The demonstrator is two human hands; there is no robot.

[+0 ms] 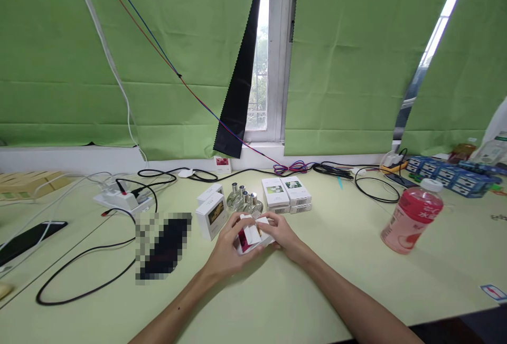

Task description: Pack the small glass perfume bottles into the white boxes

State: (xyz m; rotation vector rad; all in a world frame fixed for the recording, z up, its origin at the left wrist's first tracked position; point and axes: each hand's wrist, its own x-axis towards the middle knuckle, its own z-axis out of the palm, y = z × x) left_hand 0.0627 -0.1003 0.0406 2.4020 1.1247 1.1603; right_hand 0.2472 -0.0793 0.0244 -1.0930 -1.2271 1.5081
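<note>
The left hand (232, 245) and right hand (282, 232), fingers curled partly closed, grip a small white box (252, 235) near glass bottles (245, 205); light pressure should avoid dents.

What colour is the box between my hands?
The box is white with a deep red patch, seen in the head view.

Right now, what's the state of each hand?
Left hand: closed, holding a small red-and-white box.
Right hand: touching the same box; whether its grip is closed cannot be told.
</note>
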